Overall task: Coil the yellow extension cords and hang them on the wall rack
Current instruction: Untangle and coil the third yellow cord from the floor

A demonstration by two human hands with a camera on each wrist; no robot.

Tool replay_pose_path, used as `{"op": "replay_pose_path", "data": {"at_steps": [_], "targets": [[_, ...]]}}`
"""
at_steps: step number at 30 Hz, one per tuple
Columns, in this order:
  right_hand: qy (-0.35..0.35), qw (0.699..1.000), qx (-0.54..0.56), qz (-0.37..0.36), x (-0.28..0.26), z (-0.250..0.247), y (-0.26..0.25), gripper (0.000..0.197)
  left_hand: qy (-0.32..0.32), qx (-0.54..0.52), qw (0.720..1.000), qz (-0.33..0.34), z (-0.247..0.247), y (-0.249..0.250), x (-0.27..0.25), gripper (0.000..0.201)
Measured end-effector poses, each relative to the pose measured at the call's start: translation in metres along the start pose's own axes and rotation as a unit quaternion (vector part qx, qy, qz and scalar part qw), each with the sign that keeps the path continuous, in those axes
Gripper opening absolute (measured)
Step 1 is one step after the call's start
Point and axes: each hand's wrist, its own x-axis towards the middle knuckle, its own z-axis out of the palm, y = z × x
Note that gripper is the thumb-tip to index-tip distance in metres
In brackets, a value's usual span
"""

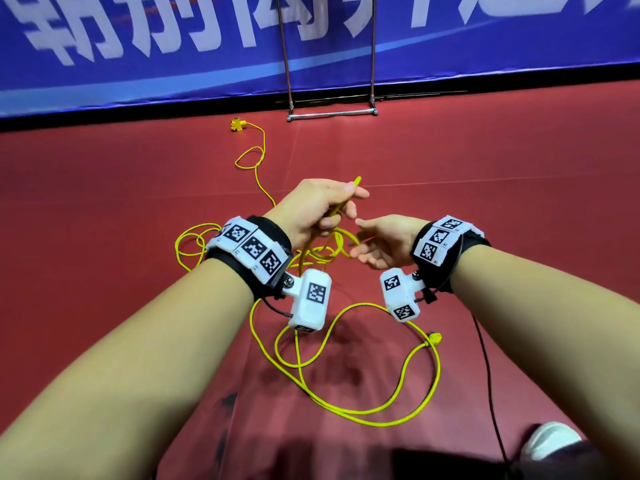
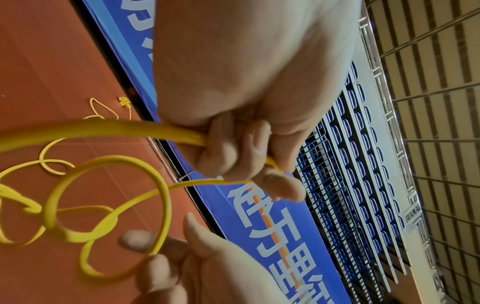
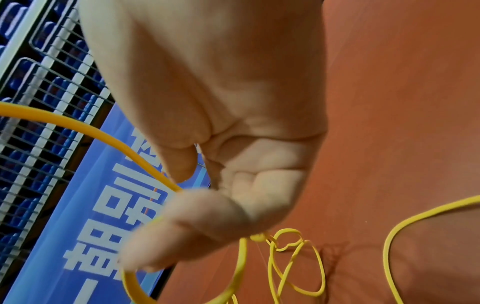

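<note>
Floor: red matting, running to the foot of a blue banner with white lettering. Beyond the banner, the wrist views show rows of blue seats behind wire railings.

Rack: a metal frame, two uprights and a low crossbar, standing on the floor against the banner. Nothing hangs on the part in view.

Cord: yellow, lying loose on the floor in several uncoiled loops in front of the person. One run leads away towards the banner and ends at a yellow socket block just short of it. A yellow plug lies on the floor to the right of the near loops. Whether this is one cord or two cannot be told from the tangle.

Left hand: raised over the loops, fingers curled and clamped round a stretch of the cord; a short length sticks up past the knuckles, the rest hangs down to the floor.

Right hand: just beside the left, palm turned inward, fingers apart and loosely bent. The wrist view is blurred; a loop passes close by the thumb, apparently not gripped.

A white shoe shows at the lower right.
</note>
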Motion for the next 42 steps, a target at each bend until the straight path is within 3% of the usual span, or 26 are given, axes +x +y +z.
{"op": "replay_pose_path", "data": {"at_steps": [7, 11, 15, 18, 21, 25, 29, 33, 36, 38, 42], "targets": [[-0.105, 0.986, 0.104, -0.073, -0.004, -0.010, -0.015, 0.089, -0.094, 0.087, 0.991, -0.025, 0.004, -0.002, -0.004, 0.026], [-0.048, 0.983, 0.152, -0.088, -0.003, -0.014, -0.019, 0.045, -0.125, 0.145, 0.977, -0.094, 0.005, -0.007, -0.005, 0.021], [0.028, 0.984, 0.089, -0.150, -0.002, -0.010, -0.015, 0.016, -0.036, 0.098, 0.971, -0.213, -0.011, -0.027, -0.001, 0.031], [-0.006, 0.983, -0.028, -0.179, -0.003, -0.006, -0.011, 0.020, 0.090, 0.023, 0.968, -0.233, -0.026, -0.041, 0.006, 0.031], [-0.056, 0.973, -0.101, -0.199, -0.004, 0.001, -0.009, 0.029, 0.152, -0.055, 0.957, -0.239, -0.036, -0.049, 0.009, 0.038], [-0.126, 0.954, -0.188, -0.198, -0.009, 0.013, -0.010, 0.027, 0.132, -0.084, 0.951, -0.268, -0.045, -0.061, 0.010, 0.051], [-0.130, 0.928, -0.287, -0.200, -0.014, 0.022, -0.013, 0.026, 0.113, -0.070, 0.953, -0.274, -0.042, -0.063, 0.004, 0.021], [-0.135, 0.923, -0.323, -0.163, -0.013, 0.028, -0.010, 0.021, 0.104, -0.099, 0.951, -0.274, -0.038, -0.064, 0.002, 0.026], [-0.103, 0.944, -0.270, -0.158, -0.011, 0.031, -0.009, 0.023, 0.139, -0.134, 0.950, -0.247, -0.037, -0.067, 0.006, 0.025], [-0.077, 0.960, -0.219, -0.158, -0.010, 0.027, -0.009, 0.028, 0.164, -0.167, 0.944, -0.232, -0.039, -0.069, 0.007, 0.044], [0.056, 0.966, -0.167, -0.188, -0.004, 0.013, -0.009, 0.024, 0.164, -0.160, 0.952, -0.203, -0.040, -0.073, 0.005, 0.065]]}}
